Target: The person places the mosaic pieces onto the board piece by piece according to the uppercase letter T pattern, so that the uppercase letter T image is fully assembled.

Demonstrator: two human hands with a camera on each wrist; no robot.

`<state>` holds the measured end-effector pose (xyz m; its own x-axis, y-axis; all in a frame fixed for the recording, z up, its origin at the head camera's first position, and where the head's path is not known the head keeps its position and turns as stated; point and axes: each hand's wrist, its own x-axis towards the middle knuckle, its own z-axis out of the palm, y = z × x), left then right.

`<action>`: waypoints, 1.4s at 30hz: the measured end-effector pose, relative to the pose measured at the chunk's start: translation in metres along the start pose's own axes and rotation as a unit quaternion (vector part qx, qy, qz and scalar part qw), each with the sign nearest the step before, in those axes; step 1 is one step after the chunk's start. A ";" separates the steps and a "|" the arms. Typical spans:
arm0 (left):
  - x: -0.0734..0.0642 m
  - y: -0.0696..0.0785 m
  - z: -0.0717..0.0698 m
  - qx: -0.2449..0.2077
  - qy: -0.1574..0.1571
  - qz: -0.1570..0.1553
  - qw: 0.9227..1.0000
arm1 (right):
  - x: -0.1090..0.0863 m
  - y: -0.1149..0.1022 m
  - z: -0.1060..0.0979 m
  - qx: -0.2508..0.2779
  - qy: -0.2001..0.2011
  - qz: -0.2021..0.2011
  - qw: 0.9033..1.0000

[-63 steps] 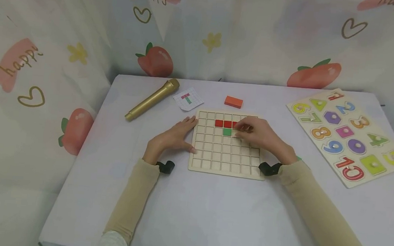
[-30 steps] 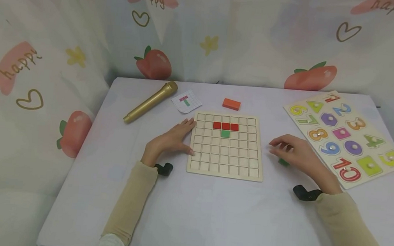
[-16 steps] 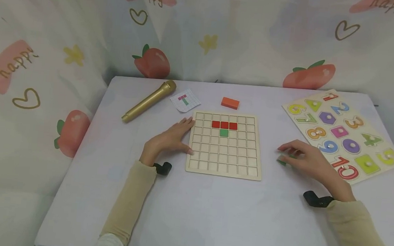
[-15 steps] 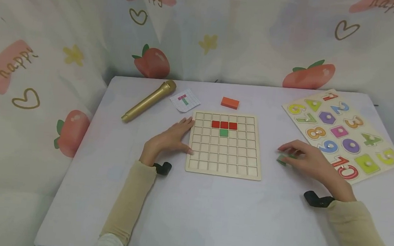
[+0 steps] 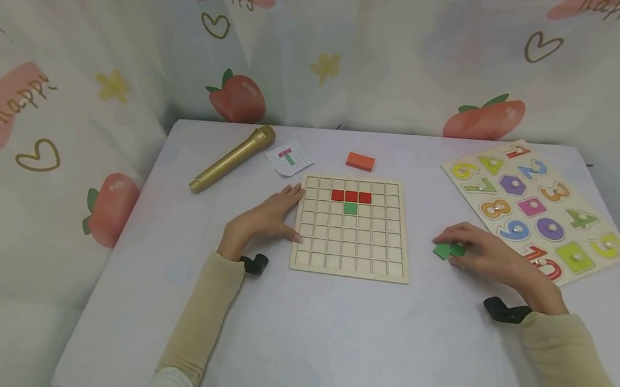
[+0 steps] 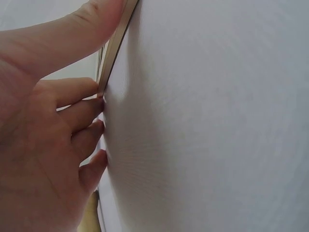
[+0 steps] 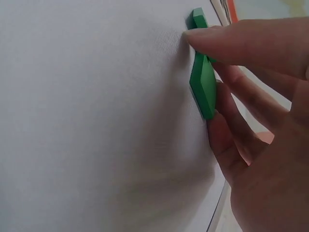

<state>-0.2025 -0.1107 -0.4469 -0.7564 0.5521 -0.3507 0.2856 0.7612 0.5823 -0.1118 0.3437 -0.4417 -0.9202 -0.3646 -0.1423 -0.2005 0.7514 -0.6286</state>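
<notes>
A wooden grid board lies on the table with three red square tiles in a row and a green square tile below the middle one. My left hand rests at the board's left edge, fingers extended and thumb spread; in the left wrist view the thumb and fingertips touch that edge. Right of the board, my right hand has thumb and fingers around loose green tiles low at the tabletop. In the right wrist view the thumb partly hides the green tiles.
Behind the board lie an orange block, a small pattern card and a gold microphone. A number-and-shape puzzle board lies beyond my right hand. A patterned curtain hangs behind the table.
My right hand has left the grid board, exposing the third red tile, and moved right to the green tiles. Its fingers now surround them. The left hand stays in place.
</notes>
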 end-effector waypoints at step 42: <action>-0.001 0.002 0.001 0.001 0.010 -0.015 1.000 | 0.043 -0.042 0.010 -0.054 0.058 -0.010 0.997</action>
<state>-0.2004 -0.1095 -0.4463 -0.7765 0.5222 -0.3525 0.2636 0.7774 0.5711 -0.1393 0.2907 -0.4294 -0.9468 -0.3196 -0.0379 -0.2487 0.8014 -0.5439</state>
